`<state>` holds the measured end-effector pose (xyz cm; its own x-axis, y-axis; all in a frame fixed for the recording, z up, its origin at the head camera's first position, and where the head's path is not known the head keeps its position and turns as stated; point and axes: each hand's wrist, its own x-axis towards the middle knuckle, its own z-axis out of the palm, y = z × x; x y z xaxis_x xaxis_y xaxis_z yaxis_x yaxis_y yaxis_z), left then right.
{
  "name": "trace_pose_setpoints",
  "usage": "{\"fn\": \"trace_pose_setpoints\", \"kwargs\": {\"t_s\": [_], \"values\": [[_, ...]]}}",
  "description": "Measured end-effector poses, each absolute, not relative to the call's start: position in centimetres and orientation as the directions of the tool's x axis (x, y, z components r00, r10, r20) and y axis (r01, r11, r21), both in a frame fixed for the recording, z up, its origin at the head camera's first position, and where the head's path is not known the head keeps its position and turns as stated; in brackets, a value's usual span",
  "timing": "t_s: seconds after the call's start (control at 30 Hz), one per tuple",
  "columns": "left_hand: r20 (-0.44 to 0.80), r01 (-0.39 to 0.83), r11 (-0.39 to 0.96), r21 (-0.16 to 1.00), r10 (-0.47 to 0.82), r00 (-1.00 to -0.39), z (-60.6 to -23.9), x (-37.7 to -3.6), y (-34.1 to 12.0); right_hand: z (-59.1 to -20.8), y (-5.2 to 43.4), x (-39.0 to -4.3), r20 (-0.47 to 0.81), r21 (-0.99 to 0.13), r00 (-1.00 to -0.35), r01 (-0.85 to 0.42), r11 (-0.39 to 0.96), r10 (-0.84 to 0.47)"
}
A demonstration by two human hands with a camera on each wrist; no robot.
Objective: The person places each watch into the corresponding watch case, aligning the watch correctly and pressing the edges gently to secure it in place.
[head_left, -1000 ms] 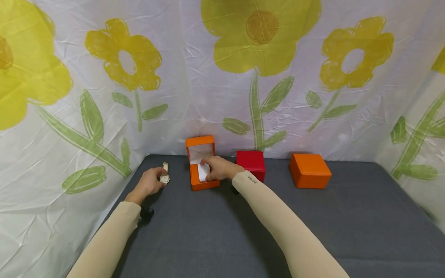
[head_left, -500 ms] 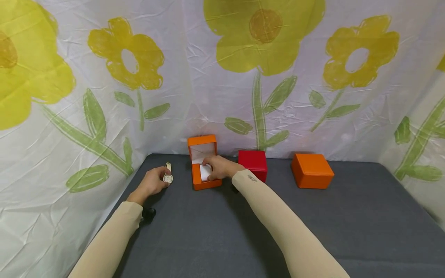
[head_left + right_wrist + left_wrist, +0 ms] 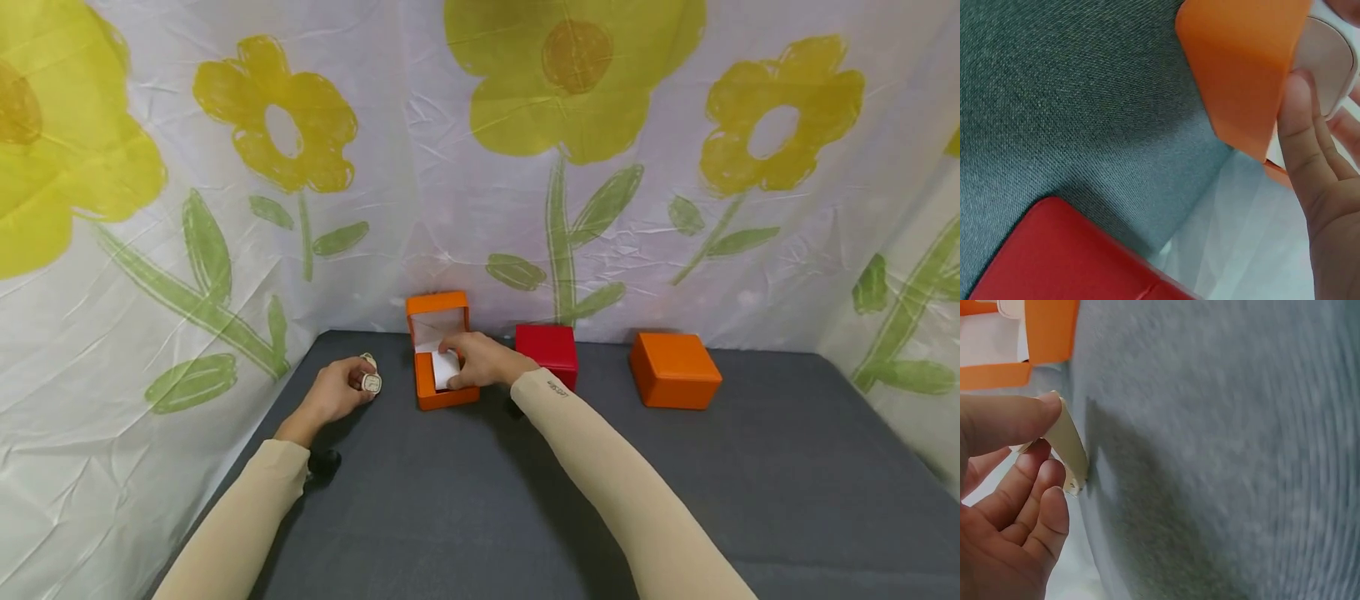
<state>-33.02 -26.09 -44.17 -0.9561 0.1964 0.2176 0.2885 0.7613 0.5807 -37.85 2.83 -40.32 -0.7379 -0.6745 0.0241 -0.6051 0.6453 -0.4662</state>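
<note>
At the left of the table, my left hand (image 3: 333, 392) pinches a wristwatch (image 3: 371, 382) with a cream strap and a pale, rounded-square face. The left wrist view has the strap (image 3: 1066, 440) between thumb and fingers, its lower end close to the cloth. My right hand (image 3: 486, 361) reaches into an orange watch box (image 3: 424, 377), whose lid stands raised at the back. Its thumb and fingers grip a white watch cushion (image 3: 445, 371) inside the box. From the right wrist, the cushion's rounded beige end (image 3: 1324, 65) shows beside the thumb; the far fingers are partly hidden.
A closed red box (image 3: 546, 350) stands just right of the open one, partly behind my right forearm. Farther right is a closed orange box (image 3: 675, 367). Grey cloth (image 3: 480, 500) covers the table, and a flowered curtain (image 3: 420, 167) hangs behind it.
My left hand has drawn the watch up, so the strap that stretched out behind it now stands bunched near the fingers. The white cushion sits slightly higher in my right hand's grip.
</note>
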Motion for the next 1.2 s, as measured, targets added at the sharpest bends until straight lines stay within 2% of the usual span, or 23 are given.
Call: {"fn": "trace_pose_setpoints", "kwargs": {"t_s": [0.23, 0.57, 0.9, 1.2], "values": [[0.25, 0.323, 0.706, 0.63, 0.21, -0.945, -43.7, -32.5, -24.8, -40.1, 3.4, -37.4, 0.033, -0.511, -0.73, -0.6, 0.616, -0.683], [0.303, 0.388, 0.618, 0.684, 0.244, -0.921, -42.6, -30.9, -21.9, -40.0, 4.4, -36.2, 0.075, -0.63, -0.738, -0.556, 0.542, -0.671], [0.372, 0.445, 0.519, 0.73, 0.244, -0.896, -41.8, -29.8, -19.6, -39.9, 5.4, -35.0, 0.156, -0.589, -0.732, -0.607, 0.533, -0.663], [0.484, 0.538, 0.373, 0.755, 0.236, -0.843, -41.2, -29.3, -18.2, -40.7, 6.5, -33.8, 0.238, -0.706, -0.753, -0.568, 0.424, -0.613]]}}
